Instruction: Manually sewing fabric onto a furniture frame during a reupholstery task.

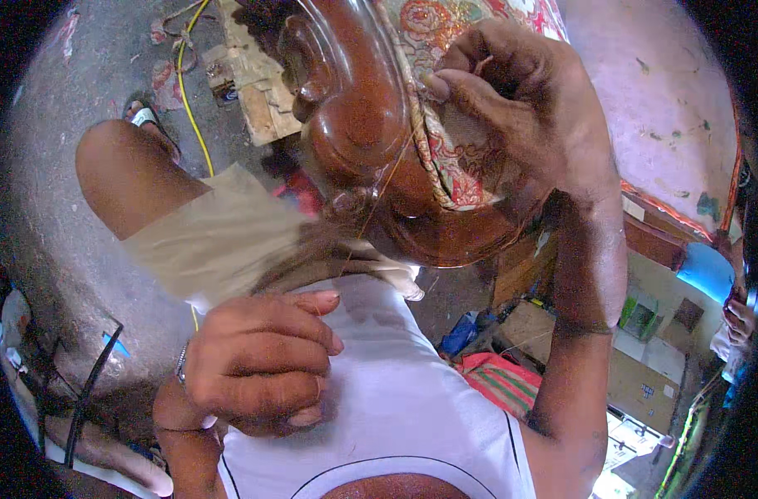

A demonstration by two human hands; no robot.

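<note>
My right hand [533, 104] is at the edge of a patterned, flowered upholstery fabric [466, 170], with thumb and fingers pinched together. What the pinch holds is too small to make out. A twisted cord trim [429, 162] runs along the fabric's border, beside a glossy brown carved wood frame [358, 100]. From the trim, a thin orange-brown thread [383, 187] stretches down toward my left hand [262, 358]. That hand is in front of my white shirt, its fingers curled and closed at the thread's lower end; the exact grip is hidden.
A yellow cable [193, 125] crosses the grey floor by a rough wooden piece [262, 96] and my bent leg. To the right are a pink padded surface [658, 108], a red striped bag [500, 382] and cardboard boxes [637, 378]. Another person's hand [738, 316] shows at the far right.
</note>
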